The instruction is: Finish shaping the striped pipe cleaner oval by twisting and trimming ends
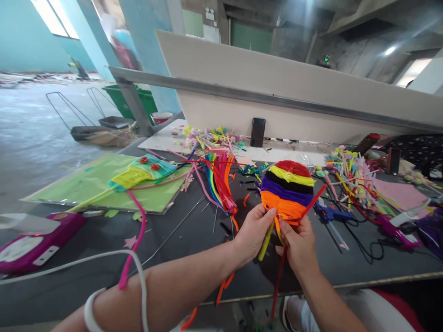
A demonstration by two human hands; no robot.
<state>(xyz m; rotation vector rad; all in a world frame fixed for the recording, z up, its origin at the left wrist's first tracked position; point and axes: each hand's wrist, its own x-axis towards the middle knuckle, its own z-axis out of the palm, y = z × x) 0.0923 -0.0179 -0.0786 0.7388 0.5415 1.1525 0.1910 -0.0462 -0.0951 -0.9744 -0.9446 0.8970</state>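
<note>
Between my hands, upright over the near table edge, is a round pipe-cleaner fan (288, 186) banded in red, yellow, black, purple and orange. My left hand (253, 230) pinches its lower orange edge, and a yellow stem (266, 243) hangs beneath. Closed at the lower right of the disc is my right hand (298, 240), its thumb by an orange strand (278, 229). A red pipe cleaner (314, 201) sticks up past the right fingers, and a red length (278, 286) hangs below them. Exactly which strands lie inside the right fingers is hidden.
A bundle of colored pipe cleaners (221, 180) lies left of the fan. Farther left, a finished yellow-and-teal piece (141, 173) rests on a green sheet (104, 175). A blue glue gun (332, 213) with cords lies right. A phone (258, 132) stands behind. A white cable (104, 256) crosses my left forearm.
</note>
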